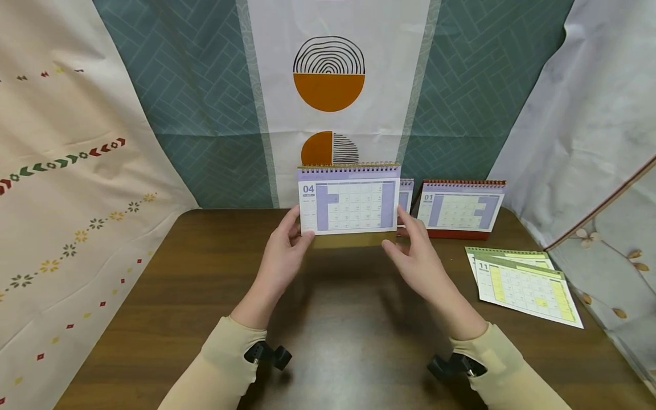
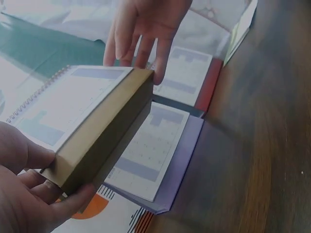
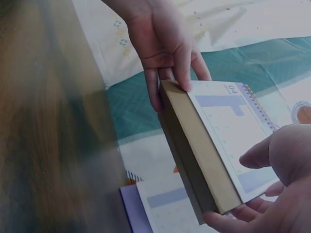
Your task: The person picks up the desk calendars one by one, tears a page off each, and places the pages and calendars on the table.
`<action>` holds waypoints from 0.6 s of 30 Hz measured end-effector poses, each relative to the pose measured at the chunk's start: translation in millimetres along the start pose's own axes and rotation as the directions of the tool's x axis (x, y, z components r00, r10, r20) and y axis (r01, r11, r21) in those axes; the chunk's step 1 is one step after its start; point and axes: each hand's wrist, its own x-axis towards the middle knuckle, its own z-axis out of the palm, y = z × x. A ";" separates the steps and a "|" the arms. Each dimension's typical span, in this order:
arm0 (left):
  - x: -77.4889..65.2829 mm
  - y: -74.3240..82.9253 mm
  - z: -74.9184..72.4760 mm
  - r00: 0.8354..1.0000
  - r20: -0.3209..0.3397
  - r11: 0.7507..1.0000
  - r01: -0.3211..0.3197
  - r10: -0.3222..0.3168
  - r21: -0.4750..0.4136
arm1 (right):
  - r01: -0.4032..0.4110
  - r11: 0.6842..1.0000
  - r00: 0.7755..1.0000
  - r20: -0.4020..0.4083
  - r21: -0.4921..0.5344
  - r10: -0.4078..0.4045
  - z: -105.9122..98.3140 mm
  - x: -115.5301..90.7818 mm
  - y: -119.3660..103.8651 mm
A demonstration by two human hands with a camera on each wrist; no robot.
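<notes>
A desk calendar [image 1: 353, 199] with a gold base, spiral binding and a lilac page marked 04 is held up over the table. My left hand [image 1: 282, 245] grips its left end, thumb at the lower corner of the page and fingers behind; the left wrist view shows fingers under the gold base [image 2: 107, 126]. At the other end, my right hand [image 1: 420, 256] has its fingers round the side and base. My right thumb [image 3: 257, 154] hovers over the page in the right wrist view. Behind it stands a purple-based calendar [image 2: 182, 162], mostly hidden in the head view.
On the brown table [image 1: 215, 296], a red-based calendar [image 1: 461, 208] marked 01 stands at the back right. Two loose green-and-yellow calendar sheets [image 1: 528, 290] overlap at the right, the front one marked 11. Patterned cloths [image 1: 205, 114] hang around the table.
</notes>
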 end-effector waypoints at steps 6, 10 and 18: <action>1.2 -1.2 3.7 1.000 0.030 1.000 -0.009 0.010 -0.026 | 0.023 1.000 1.000 -0.003 -0.016 -0.023 -6.1 0.4 1.5; 1.7 -3.3 3.8 1.000 0.029 0.998 0.004 -0.002 -0.057 | 0.034 0.999 0.999 -0.001 -0.040 -0.034 -7.4 0.9 2.2; 2.6 -1.8 1.2 0.998 0.049 0.992 0.033 -0.027 -0.124 | 0.056 0.995 0.998 -0.025 -0.080 -0.058 -7.0 2.6 3.0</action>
